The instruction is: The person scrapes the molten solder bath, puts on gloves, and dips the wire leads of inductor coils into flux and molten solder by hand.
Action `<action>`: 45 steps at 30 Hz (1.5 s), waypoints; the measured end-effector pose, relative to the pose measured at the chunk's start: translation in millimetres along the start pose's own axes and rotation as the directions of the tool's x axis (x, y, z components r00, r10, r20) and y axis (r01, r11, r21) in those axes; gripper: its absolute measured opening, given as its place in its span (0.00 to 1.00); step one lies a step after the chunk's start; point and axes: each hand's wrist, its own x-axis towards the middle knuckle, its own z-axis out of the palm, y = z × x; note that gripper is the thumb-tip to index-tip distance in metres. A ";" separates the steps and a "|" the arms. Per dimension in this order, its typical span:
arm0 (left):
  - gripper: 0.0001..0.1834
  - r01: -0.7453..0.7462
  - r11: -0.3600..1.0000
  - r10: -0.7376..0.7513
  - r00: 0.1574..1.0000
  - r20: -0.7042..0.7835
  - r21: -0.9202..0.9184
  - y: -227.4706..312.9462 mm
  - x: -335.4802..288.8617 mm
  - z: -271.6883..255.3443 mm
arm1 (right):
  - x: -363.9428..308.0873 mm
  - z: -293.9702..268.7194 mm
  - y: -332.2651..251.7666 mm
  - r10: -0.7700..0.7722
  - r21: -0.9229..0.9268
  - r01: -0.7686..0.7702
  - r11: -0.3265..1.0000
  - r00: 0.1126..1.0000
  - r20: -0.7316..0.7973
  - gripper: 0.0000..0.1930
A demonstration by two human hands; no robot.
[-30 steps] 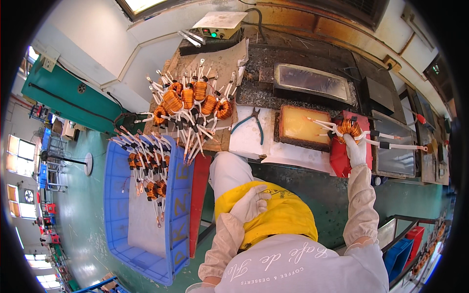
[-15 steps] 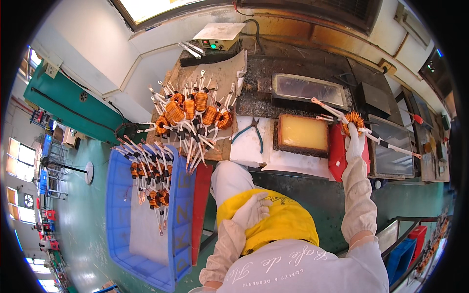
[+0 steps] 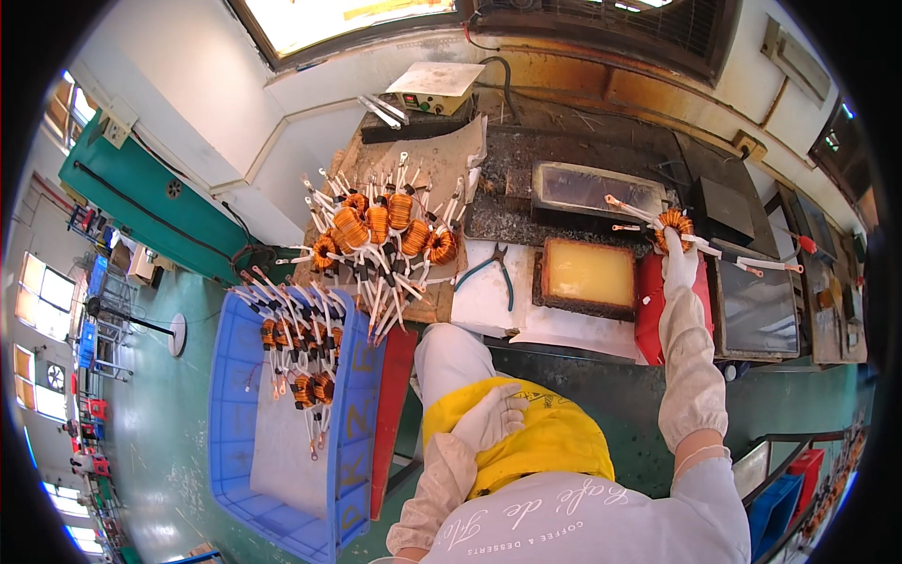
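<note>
My right hand [image 3: 678, 268], in a white glove, grips a ring-shaped copper coil [image 3: 675, 226] above the red box [image 3: 654, 315]. White-sleeved leads with copper lugs stick out of the coil on both sides. My left hand [image 3: 490, 419], also gloved, lies on the yellow cloth [image 3: 554, 428] over my lap, with loosely bent fingers and nothing in them. Left of the red box stands a dark-rimmed tray [image 3: 587, 273] with a pale yellow filling. Behind it sits a rectangular pot [image 3: 601, 188] with a dull silvery surface.
Several similar coils [image 3: 381, 224] are heaped on the cardboard at the bench's left. More coils [image 3: 303, 352] lie in a blue crate [image 3: 352, 442] beside my leg. Pliers [image 3: 498, 268] rest on white paper. A control box [image 3: 437, 94] stands at the back.
The whole view has shifted slightly. My right hand still holds the coil, whose leads on the right have turned and spread apart. My left hand has stayed on the cloth.
</note>
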 end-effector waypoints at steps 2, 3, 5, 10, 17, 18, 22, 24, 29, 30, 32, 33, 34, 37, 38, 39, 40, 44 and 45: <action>0.23 0.000 1.000 0.000 1.000 -0.009 0.013 0.1 0.3 1.3 | 3.5 0.1 2.6 -0.014 -0.005 0.014 1.000 1.000 -0.004 0.16; 0.23 0.009 1.000 -0.009 0.999 -0.031 0.009 0.0 0.6 2.2 | 5.9 0.0 4.4 -0.011 0.004 0.011 1.000 1.000 0.003 0.15; 0.23 0.017 1.000 -0.017 0.997 -0.073 0.004 0.1 1.1 4.1 | 10.6 -1.8 8.2 -0.027 -0.011 0.027 1.000 0.999 0.039 0.15; 0.23 0.010 1.000 -0.011 0.999 -0.042 -0.007 0.3 -0.4 5.8 | 20.2 2.9 17.9 -0.072 -0.001 0.072 0.997 0.997 0.041 0.15; 0.22 0.007 0.999 -0.006 1.000 0.028 -0.031 -0.3 -1.1 5.0 | 20.1 5.8 16.3 -0.052 -0.062 0.054 0.997 0.998 0.027 0.15; 0.21 0.006 1.000 -0.006 1.000 -0.010 -0.003 -0.5 -1.1 5.7 | 19.5 5.4 16.1 -0.057 -0.067 0.060 0.996 0.998 0.041 0.14; 0.20 0.011 0.999 -0.008 0.997 -0.071 0.045 1.0 -0.2 8.6 | 21.9 2.3 17.7 -0.033 -0.140 0.040 0.989 0.998 0.055 0.15; 0.20 0.010 1.000 -0.009 0.999 -0.046 0.019 1.6 0.0 8.9 | 26.4 2.3 20.4 -0.093 -0.148 0.103 0.984 0.993 0.074 0.18; 0.20 0.000 1.000 0.000 1.000 -0.018 -0.026 0.5 -1.1 6.3 | 35.8 1.4 28.9 -0.112 -0.197 0.125 0.972 0.991 0.079 0.22; 0.20 -0.002 1.000 0.002 1.000 -0.025 -0.017 0.2 -1.0 5.8 | 36.8 1.3 29.9 -0.077 -0.174 0.091 0.981 0.994 0.084 0.22; 0.20 0.000 1.000 -0.001 1.000 -0.030 -0.011 0.0 -0.2 5.1 | 38.4 1.7 30.7 -0.110 -0.204 0.123 0.971 0.991 0.074 0.23; 0.20 0.000 1.000 0.000 1.000 -0.024 -0.009 0.0 0.0 4.9 | 38.6 2.4 30.8 -0.091 -0.165 0.104 0.981 0.992 0.084 0.23; 0.20 -0.001 1.000 0.001 1.000 -0.018 -0.008 0.1 0.3 4.7 | 38.7 3.3 30.6 -0.129 -0.201 0.139 0.970 0.990 0.059 0.21; 0.21 -0.010 1.000 0.011 1.000 0.003 -0.010 -0.1 -0.1 4.7 | 37.0 6.7 29.4 -0.149 -0.212 0.152 0.965 0.988 0.030 0.19; 0.21 -0.012 1.000 0.012 1.000 0.006 -0.012 -0.2 -0.2 4.8 | 36.4 7.0 28.4 -0.136 -0.217 0.141 0.966 0.990 0.036 0.19; 0.21 -0.013 1.000 0.013 1.000 0.004 -0.015 -0.1 -0.5 5.0 | 35.6 7.1 27.3 -0.123 -0.222 0.129 0.966 0.992 0.041 0.20; 0.21 -0.011 1.000 0.011 1.000 -0.002 -0.018 -0.1 -0.7 5.2 | 34.9 6.8 26.3 -0.119 -0.237 0.127 0.963 0.992 0.049 0.21; 0.21 -0.009 1.000 0.009 0.999 -0.031 -0.013 -0.1 0.6 6.0 | 32.4 6.0 24.5 -0.106 -0.258 0.120 0.959 0.992 0.070 0.21; 0.21 -0.006 1.000 0.005 0.999 -0.035 -0.006 -0.1 1.0 5.9 | 32.4 5.6 24.4 -0.084 -0.229 0.102 0.968 0.993 0.085 0.21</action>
